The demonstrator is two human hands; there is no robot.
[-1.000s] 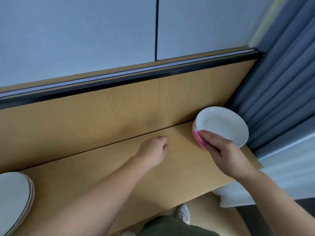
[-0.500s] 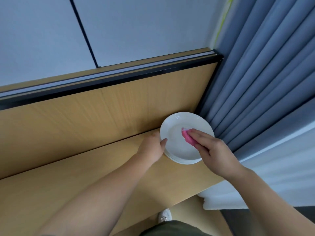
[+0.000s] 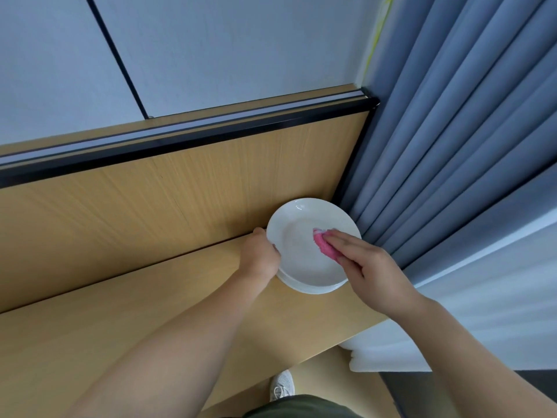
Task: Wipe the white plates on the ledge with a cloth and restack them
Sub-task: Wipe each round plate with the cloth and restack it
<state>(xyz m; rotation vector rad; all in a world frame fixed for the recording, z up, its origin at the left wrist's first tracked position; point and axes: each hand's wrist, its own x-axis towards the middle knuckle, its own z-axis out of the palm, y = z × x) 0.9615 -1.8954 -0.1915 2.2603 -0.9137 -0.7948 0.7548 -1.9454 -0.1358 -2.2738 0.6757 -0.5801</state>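
A short stack of white plates [image 3: 301,236] sits on the wooden ledge [image 3: 150,321] near its right end, close to the back panel. My left hand [image 3: 260,257] grips the left rim of the top plate. My right hand [image 3: 366,263] presses a pink cloth [image 3: 325,247] onto the inside of that plate, fingers laid over the cloth. Most of the cloth is hidden under my fingers.
A wooden back panel [image 3: 180,200] with a black top rail rises behind the ledge. Blue-grey curtains [image 3: 452,146] hang right beside the plates. The ledge's front edge runs diagonally below my arms, with the floor and my shoe [image 3: 281,384] beyond it.
My left hand moved right and took the plate's left rim. My right hand slid the pink cloth from the plate's edge onto its inside. The view swung right, losing a second stack at the left.
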